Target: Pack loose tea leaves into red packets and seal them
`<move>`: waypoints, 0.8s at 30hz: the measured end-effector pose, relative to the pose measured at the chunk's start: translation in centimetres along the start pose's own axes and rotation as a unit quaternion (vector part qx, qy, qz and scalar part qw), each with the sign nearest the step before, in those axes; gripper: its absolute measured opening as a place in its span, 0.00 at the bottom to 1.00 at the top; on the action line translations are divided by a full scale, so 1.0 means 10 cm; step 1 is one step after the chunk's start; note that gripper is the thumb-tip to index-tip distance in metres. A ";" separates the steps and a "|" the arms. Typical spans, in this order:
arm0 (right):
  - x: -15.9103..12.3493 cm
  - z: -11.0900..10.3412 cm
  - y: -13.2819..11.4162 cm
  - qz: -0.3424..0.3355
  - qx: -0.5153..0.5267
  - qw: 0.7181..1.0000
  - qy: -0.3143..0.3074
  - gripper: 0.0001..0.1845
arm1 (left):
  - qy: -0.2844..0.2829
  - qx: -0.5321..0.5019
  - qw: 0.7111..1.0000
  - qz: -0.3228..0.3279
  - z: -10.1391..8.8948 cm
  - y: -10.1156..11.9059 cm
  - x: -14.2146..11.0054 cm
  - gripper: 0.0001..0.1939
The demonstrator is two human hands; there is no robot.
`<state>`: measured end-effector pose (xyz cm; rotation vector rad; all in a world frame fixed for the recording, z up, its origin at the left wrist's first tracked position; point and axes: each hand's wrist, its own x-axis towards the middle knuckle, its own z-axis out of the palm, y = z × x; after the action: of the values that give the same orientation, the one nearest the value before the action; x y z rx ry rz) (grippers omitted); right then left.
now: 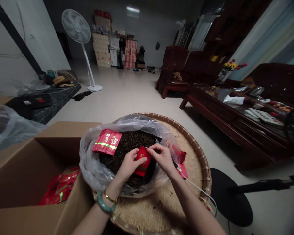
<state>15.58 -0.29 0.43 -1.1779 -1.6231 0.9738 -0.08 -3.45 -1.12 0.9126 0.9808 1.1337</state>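
Between my two hands is a small red packet (143,161) with gold print, held over a clear plastic bag (90,169) of dark loose tea leaves (129,142). My left hand (129,164) grips the packet's left side, thumb across its front. The fingers of my right hand (163,158) pinch its top right corner. Several flat red packets (107,142) lie on the leaves at the bag's left. More red packets (183,170) sit right of the bag, partly behind the plastic. Under the bag is a round woven bamboo tray (161,213).
An open cardboard box (17,179) with red packets (61,187) inside stands at the left. A white cable (198,189) crosses the tray's right side. A black round stand base (229,197) is on the floor at right. Beyond are a white fan (84,55) and a dark wooden table (218,114).
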 end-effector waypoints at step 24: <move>-0.10 0.04 0.10 0.141 0.189 0.971 0.027 0.20 | 0.084 0.004 0.996 -0.003 -0.15 -0.03 0.03 0.29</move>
<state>15.58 -1.02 -0.81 -1.1725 -1.1751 1.3507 -1.34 -3.09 -1.92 0.8309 1.1240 1.2167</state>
